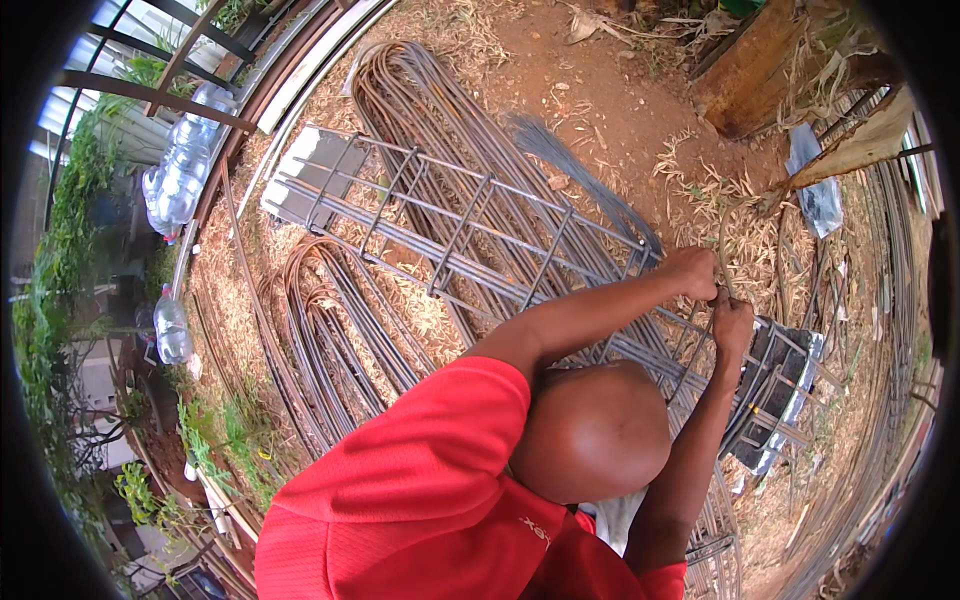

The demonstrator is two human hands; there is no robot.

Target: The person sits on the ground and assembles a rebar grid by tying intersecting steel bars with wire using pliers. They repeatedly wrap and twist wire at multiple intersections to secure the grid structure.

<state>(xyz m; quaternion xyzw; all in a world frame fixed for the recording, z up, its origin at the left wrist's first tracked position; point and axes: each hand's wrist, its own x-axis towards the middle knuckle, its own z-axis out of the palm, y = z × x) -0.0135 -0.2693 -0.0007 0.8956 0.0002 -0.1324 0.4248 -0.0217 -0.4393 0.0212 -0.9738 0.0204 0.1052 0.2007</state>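
My left hand (690, 273) reaches across the steel reinforcing bar cage (480, 232) with its fingers closed. My right hand (733, 322) is closed just beside it, over the cage's right part. The fingers of both hands meet at a small dark spot; what they grip is too small to make out. The cage is made of long bars with square stirrups and slants from upper left to lower right. A grey block (318, 175) lies under its left end, and a black block with a silvery side (775, 395) under its right end. A bundle of thin wires (580, 180) lies just beyond the cage.
Bent bundles of long reinforcing bars (405, 75) lie beneath and beyond the cage, with another looped bundle (315, 300) nearer. Dry leaves cover reddish soil. Clear plastic bottles (185, 165) stand at the left. A thick trunk (755, 75) and a plastic bag (815, 185) are at upper right.
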